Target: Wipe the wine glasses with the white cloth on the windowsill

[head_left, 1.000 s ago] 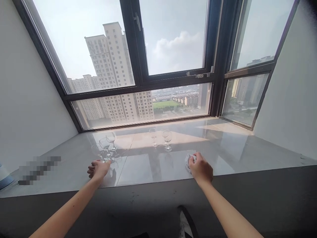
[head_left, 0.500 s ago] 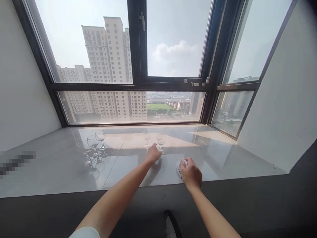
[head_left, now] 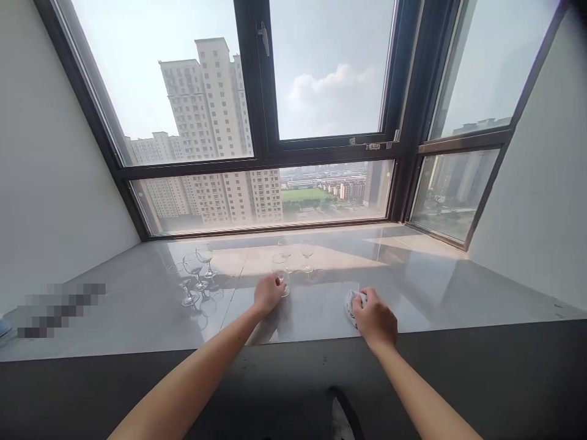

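My left hand [head_left: 269, 295] is closed around the stem of a clear wine glass [head_left: 278, 263], whose foot is at or just above the sill. Behind it stand two more glasses, a middle wine glass [head_left: 285, 249] and a right wine glass [head_left: 307, 252]. My right hand [head_left: 376, 319] grips a bunched grey-white cloth [head_left: 351, 307] resting on the sill near its front edge. Farther left, three wine glasses [head_left: 192, 264] stand close together, their reflections showing on the glossy surface.
The pale tiled window sill [head_left: 316, 318] ends at a front edge above a dark lower wall [head_left: 275, 373]. Dark window frames [head_left: 261, 162] enclose it at the back and right. A blurred-out patch [head_left: 64, 308] and a bluish item [head_left: 3, 327] lie at far left.
My left hand has shifted left and nearer with the wine glass, away from the other two. My right hand keeps the cloth in about the same place. The view has turned slightly left.
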`<state>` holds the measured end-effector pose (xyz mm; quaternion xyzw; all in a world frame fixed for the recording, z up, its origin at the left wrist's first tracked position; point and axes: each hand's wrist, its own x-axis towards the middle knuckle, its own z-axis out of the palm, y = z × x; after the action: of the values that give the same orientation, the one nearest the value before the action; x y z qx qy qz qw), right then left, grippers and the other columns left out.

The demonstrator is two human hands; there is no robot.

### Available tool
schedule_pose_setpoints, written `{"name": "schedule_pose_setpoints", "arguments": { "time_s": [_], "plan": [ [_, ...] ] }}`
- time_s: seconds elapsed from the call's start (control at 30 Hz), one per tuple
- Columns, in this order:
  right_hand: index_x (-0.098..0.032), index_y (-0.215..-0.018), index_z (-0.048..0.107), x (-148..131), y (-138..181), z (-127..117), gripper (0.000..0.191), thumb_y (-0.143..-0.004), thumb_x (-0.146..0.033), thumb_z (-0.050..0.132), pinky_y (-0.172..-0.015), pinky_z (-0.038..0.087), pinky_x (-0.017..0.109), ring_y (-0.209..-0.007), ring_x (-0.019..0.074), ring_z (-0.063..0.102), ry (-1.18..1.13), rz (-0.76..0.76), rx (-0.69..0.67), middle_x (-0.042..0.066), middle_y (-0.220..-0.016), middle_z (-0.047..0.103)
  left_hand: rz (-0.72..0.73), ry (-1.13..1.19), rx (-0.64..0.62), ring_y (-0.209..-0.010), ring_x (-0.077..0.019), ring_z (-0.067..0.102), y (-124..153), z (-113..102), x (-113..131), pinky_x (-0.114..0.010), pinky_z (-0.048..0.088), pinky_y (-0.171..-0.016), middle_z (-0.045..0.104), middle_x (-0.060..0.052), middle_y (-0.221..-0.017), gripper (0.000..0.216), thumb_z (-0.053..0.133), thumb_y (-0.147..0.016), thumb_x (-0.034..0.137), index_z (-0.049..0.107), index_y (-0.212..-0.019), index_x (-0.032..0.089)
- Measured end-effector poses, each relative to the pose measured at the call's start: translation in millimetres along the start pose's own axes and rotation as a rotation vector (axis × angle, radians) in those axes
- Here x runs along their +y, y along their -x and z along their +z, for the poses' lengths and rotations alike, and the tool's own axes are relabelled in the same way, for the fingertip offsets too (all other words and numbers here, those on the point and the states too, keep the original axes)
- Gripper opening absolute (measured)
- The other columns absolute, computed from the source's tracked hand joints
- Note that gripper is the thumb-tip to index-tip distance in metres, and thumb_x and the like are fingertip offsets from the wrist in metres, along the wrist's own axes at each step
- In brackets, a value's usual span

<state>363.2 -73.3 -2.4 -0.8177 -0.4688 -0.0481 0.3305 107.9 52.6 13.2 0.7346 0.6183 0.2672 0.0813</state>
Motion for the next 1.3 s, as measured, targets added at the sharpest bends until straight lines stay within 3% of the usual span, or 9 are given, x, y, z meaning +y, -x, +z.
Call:
{"name": "schedule_pose_setpoints", "arguments": {
  "time_s": [0.27,0.47,0.57,0.8,0.87,0.93,1.03,1.1,1.3],
  "plan": [
    [-0.021,-0.098,0.058,4,-2,7,0.024,-0.089,-0.035,0.040,-0.054,0.023,0.025,-0.066,0.0154,0.052,0.016,-0.023,0.019,0.005,-0.090,0.065,-0.249,-0.158,0.158,-0.078,-0.0202,0.060,-28,-61,-108,-0.026,0.038,-0.066,0.065,-0.005,-0.075,0.019,0.054,-0.081,0.037,0.057,-0.073,0.020],
    [-0.022,-0.096,0.057,5,-4,9,0.022,-0.089,-0.034,0.040,-0.054,0.025,0.024,-0.068,0.0159,0.054,0.018,-0.028,0.011,0.005,-0.090,0.065,-0.410,-0.091,0.154,-0.085,-0.0263,0.062,-57,-66,-136,-0.031,0.041,-0.068,0.067,-0.010,-0.084,0.019,0.053,-0.080,0.037,0.055,-0.070,0.021],
    [-0.023,-0.095,0.056,6,-4,9,0.021,-0.089,-0.035,0.040,-0.053,0.024,0.024,-0.068,0.0158,0.054,0.017,-0.033,0.010,0.004,-0.089,0.065,-0.460,-0.051,0.169,-0.092,-0.0299,0.062,-65,-64,-138,-0.035,0.042,-0.070,0.067,-0.012,-0.094,0.019,0.053,-0.079,0.039,0.058,-0.081,0.021],
    [-0.022,-0.095,0.056,1,-2,4,0.020,-0.089,-0.033,0.040,-0.052,0.021,0.024,-0.065,0.0139,0.051,-0.002,-0.024,0.015,0.003,-0.089,0.065,-0.664,0.015,0.292,-0.104,-0.0360,0.055,-49,-64,-117,-0.039,0.044,-0.073,0.055,-0.021,-0.119,0.066,0.067,-0.064,0.052,0.047,-0.115,0.014],
    [-0.021,-0.095,0.056,0,-2,3,0.020,-0.089,-0.032,0.041,-0.053,0.020,0.024,-0.065,0.0134,0.051,-0.001,-0.023,0.026,0.003,-0.090,0.065,-0.625,0.024,0.361,-0.108,-0.0342,0.053,-37,-62,-104,-0.037,0.044,-0.074,0.052,-0.022,-0.122,0.078,0.068,-0.063,0.051,0.040,-0.124,0.012],
    [-0.020,-0.096,0.057,-1,-1,2,0.020,-0.089,-0.031,0.043,-0.054,0.020,0.025,-0.066,0.0130,0.051,-0.004,-0.022,0.031,0.004,-0.091,0.065,-0.476,0.097,0.376,-0.099,-0.0272,0.058,-23,-56,-87,-0.032,0.045,-0.072,0.057,-0.015,-0.111,0.070,0.064,-0.070,0.046,0.038,-0.126,0.014],
    [-0.019,-0.098,0.058,-2,-1,1,0.020,-0.089,-0.031,0.044,-0.055,0.020,0.025,-0.067,0.0125,0.050,-0.005,-0.004,0.036,0.005,-0.091,0.064,-0.143,0.250,0.198,-0.073,-0.0168,0.060,-11,-40,-56,-0.026,0.043,-0.066,0.060,-0.001,-0.080,0.044,0.055,-0.079,0.037,0.047,-0.118,0.020],
    [-0.019,-0.098,0.058,-3,0,0,0.020,-0.089,-0.030,0.044,-0.055,0.020,0.025,-0.067,0.0124,0.050,-0.002,-0.003,0.039,0.004,-0.090,0.064,-0.013,0.281,0.074,-0.069,-0.0149,0.060,-13,-25,-34,-0.024,0.042,-0.066,0.060,0.001,-0.072,0.041,0.057,-0.078,0.034,0.051,-0.116,0.020],
    [-0.019,-0.097,0.058,-2,0,0,0.020,-0.090,-0.031,0.044,-0.055,0.020,0.025,-0.067,0.0123,0.050,-0.010,-0.007,0.032,0.004,-0.087,0.063,-0.193,0.276,-0.015,-0.090,-0.0186,0.062,-58,10,9,-0.024,0.042,-0.074,0.067,-0.009,-0.095,0.066,0.065,-0.072,0.033,0.044,-0.131,0.012]
  ]
}}
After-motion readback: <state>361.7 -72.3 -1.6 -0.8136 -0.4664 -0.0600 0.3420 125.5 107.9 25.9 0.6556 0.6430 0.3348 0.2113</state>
